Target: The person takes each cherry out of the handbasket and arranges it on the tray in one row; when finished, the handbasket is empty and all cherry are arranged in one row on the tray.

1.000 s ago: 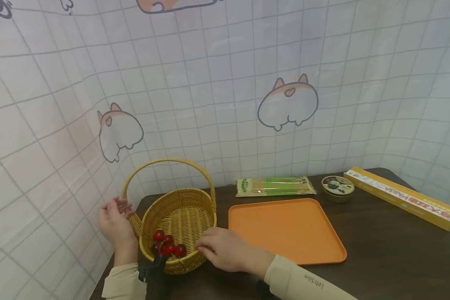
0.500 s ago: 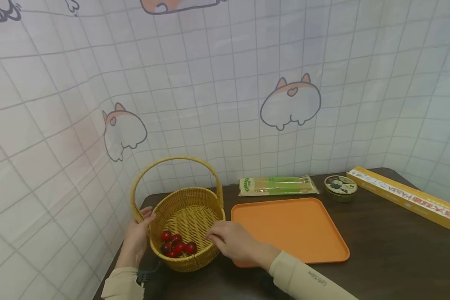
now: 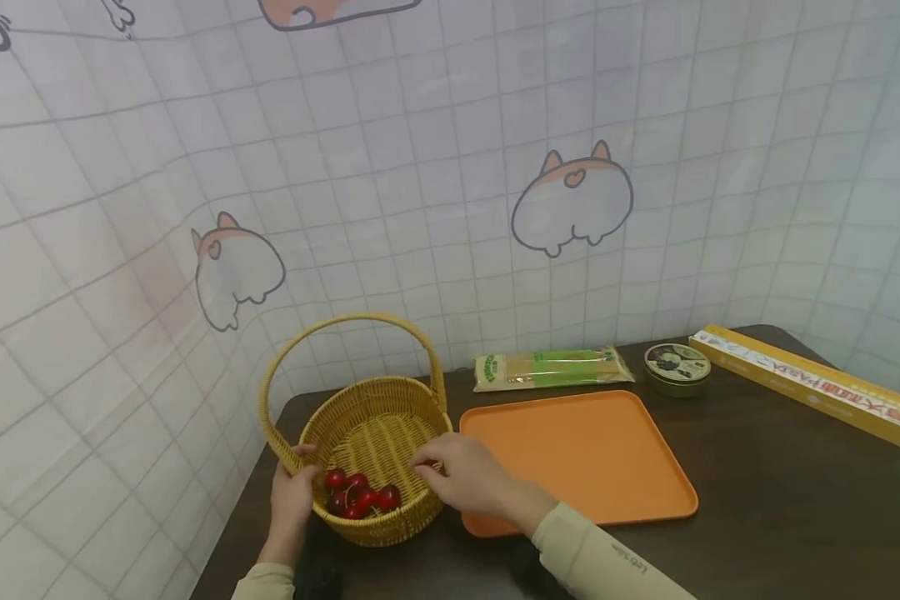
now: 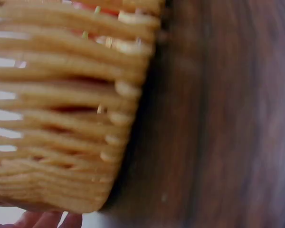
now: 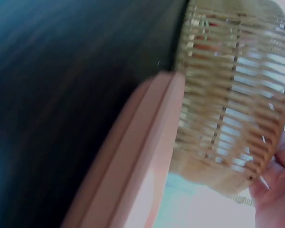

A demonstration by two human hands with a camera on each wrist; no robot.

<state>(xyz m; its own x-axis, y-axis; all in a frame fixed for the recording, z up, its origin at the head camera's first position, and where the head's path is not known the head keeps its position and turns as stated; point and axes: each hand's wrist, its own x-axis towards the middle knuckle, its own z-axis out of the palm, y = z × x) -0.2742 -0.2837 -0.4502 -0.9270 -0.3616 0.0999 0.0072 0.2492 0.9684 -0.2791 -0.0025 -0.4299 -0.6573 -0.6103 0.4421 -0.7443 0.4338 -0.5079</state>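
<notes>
The wicker basket sits upright on the dark table, left of centre in the lower half of the head view. It looks light and springy: the woven wall should flex a little under pressure, yet hold its round shape. The glossy cherries bunched at its near left side are probably smooth, prone to rolling and easily bruised, and their small load would weigh slightly toward that side. The stiff rim offers a sound hold at two opposite sides; the tall arched handle suits a one-handed lift, though the contents might swing.

The left hand grips the left side where handle meets rim, thumb over the edge and fingers bent round the outside. The right hand is at the right rim, its fingers curled closely over the weave and apparently pinching it; the thumb's exact contact is hard to make out.

Just beside the basket, right of centre, lies an orange tray. Beyond its far edge rest a green-and-clear food packet and a round tin, with a long yellow pasta box slanting toward the right edge of the frame.
</notes>
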